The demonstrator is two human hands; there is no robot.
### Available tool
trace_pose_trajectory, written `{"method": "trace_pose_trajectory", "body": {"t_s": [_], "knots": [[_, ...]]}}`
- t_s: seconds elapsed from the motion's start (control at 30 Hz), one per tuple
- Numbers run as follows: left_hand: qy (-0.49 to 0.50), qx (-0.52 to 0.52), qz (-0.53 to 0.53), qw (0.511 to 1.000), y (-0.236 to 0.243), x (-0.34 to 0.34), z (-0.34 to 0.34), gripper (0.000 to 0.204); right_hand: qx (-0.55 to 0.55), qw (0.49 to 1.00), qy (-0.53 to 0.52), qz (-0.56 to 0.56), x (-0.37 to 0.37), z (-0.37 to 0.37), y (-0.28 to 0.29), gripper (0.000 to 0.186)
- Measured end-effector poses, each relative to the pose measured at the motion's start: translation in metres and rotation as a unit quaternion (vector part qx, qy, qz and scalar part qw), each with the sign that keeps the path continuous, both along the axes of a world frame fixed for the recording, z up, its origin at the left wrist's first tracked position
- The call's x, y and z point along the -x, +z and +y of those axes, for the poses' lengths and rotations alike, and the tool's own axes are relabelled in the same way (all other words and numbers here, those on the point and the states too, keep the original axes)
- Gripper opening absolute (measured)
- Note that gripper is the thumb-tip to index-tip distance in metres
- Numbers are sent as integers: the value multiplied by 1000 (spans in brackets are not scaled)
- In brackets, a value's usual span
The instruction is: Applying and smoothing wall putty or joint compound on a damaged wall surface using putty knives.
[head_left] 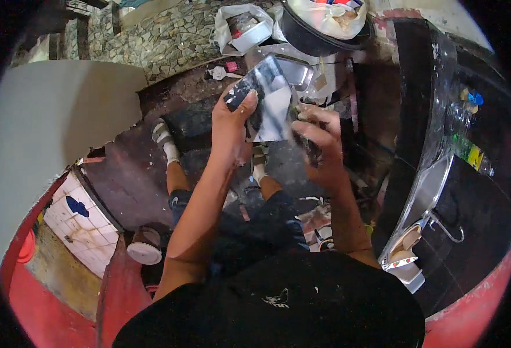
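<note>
My left hand [231, 116] grips a shiny rectangular mirror [274, 107] by its left edge, thumb on its face. The mirror is tilted and shows a pale, bright reflection. At the mirror's right edge, my right hand [322, 130] is closed around a small dark object [310, 149]. Motion blur and the fingers hide what kind it is, and I cannot tell whether it touches the glass. Both hands are held out above the dark floor, in front of my feet.
Beyond the hands lie a metal tray [297, 72], a white bag [244, 26] and a black tub [325, 29]. On the right, a dark counter holds a sink [432, 185], dishes [405, 249] and plastic bottles [470, 153]. A pale wall [64, 116] stands left, near a white bucket [145, 248].
</note>
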State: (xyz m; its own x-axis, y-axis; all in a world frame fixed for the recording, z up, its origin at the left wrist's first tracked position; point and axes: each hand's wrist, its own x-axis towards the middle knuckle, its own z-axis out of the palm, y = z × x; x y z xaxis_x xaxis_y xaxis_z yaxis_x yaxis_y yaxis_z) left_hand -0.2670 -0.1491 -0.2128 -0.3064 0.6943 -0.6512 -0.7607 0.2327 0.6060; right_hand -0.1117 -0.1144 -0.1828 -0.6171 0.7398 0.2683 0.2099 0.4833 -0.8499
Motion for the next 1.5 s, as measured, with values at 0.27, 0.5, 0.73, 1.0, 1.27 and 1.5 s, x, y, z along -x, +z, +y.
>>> {"method": "trace_pose_trajectory", "body": {"t_s": [0.27,0.5,0.73,1.0,1.27,1.5], "knots": [[7,-3,-120,993,-2,10,-21,20,-49,989,4,-139,-13,6,-49,56],[-11,-10,10,1000,-27,24,-23,27,17,957,-88,-275,-57,1,-63,11],[-21,47,206,977,-26,17,-21,29,228,965,-130,-2,7,-17,-29,52],[56,9,18,998,-26,27,-28,29,103,977,50,-181,-11,-21,-73,55],[-31,-7,112,993,-55,21,-24,18,31,966,77,-246,30,29,-45,58],[-88,61,277,955,-105,41,-26,19,0,939,141,-313,49,-7,-63,58]]}}
